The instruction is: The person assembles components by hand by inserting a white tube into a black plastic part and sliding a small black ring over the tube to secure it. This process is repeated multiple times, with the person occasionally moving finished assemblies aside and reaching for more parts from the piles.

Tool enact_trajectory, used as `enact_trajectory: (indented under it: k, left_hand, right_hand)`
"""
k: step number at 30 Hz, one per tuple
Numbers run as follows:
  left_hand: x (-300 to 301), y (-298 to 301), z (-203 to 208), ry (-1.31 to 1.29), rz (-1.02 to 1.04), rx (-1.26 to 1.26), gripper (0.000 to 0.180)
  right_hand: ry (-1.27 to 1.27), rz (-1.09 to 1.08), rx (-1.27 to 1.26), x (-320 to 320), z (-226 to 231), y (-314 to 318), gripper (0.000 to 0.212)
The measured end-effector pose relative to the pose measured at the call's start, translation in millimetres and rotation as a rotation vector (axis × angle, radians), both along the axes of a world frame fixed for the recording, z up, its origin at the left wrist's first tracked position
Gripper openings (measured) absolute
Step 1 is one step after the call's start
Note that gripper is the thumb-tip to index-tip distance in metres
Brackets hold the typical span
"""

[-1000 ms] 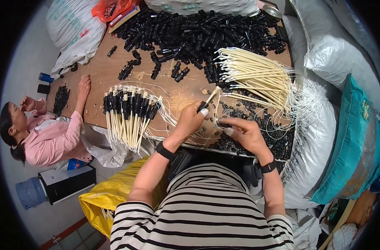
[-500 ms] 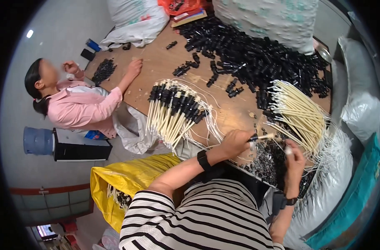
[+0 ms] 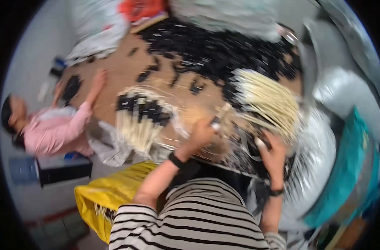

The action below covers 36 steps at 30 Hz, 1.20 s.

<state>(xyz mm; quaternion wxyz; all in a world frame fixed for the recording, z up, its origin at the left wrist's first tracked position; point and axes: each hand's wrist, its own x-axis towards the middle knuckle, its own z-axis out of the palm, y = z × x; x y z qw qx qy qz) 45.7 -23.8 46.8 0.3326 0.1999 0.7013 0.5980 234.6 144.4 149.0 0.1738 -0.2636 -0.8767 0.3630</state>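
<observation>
My left hand [image 3: 201, 135] is closed around a short cream-coloured tube [image 3: 224, 110] with a dark part at its base; the tube tilts up and to the right. My right hand [image 3: 274, 154] has its fingers curled and a white wrap on the thumb. A thin white wire [image 3: 243, 143] loops below the tube and appears to run to that thumb, though blur softens the contact. Under both hands lies a heap of small black and clear pieces [image 3: 235, 160]. A bundle of cream tubes [image 3: 269, 104] with white wires lies just beyond my right hand.
Tubes fitted with black connectors [image 3: 140, 110] fan out on the brown table [image 3: 115, 56] at left. A large heap of black connectors [image 3: 223, 50] covers the back. A person in pink [image 3: 59, 129] works at far left. Yellow sack [image 3: 115, 189] and silvery sacks [image 3: 315, 166] flank me.
The whole view has swung, shifting the scene left and blurring it. The tube in my left hand has tipped from nearly level to pointing upward. A white wire loop now shows between my hands.
</observation>
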Motion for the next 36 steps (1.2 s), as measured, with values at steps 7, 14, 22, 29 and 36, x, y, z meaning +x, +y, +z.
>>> enact_trajectory:
  k: [7,14,22,29,36]
  left_hand:
    - [30.2,22.0,59.6,0.583,-0.361,0.130,0.030]
    - [11.4,5.4,27.0,0.413,-0.254,-0.271,0.014]
    - [21.9,18.4,42.8,0.151,-0.257,-0.090,0.015]
    - [13.9,6.2,41.9,0.515,-0.395,-0.253,0.027]
    - [17.6,2.0,42.7,0.731,-0.472,-0.226,0.041]
  right_hand:
    - [0.116,-0.136,0.086,-8.0,-6.4,-8.9,0.049]
    - [0.580,0.065,-0.736,25.6,-31.7,7.6,0.021]
    - [-0.142,0.196,0.228,-18.8,-44.5,-56.1,0.024]
    - [0.023,0.025,0.141,-19.6,-48.2,-47.8,0.018]
    - [0.057,0.004,0.179,-25.3,-48.6,-44.1,0.017]
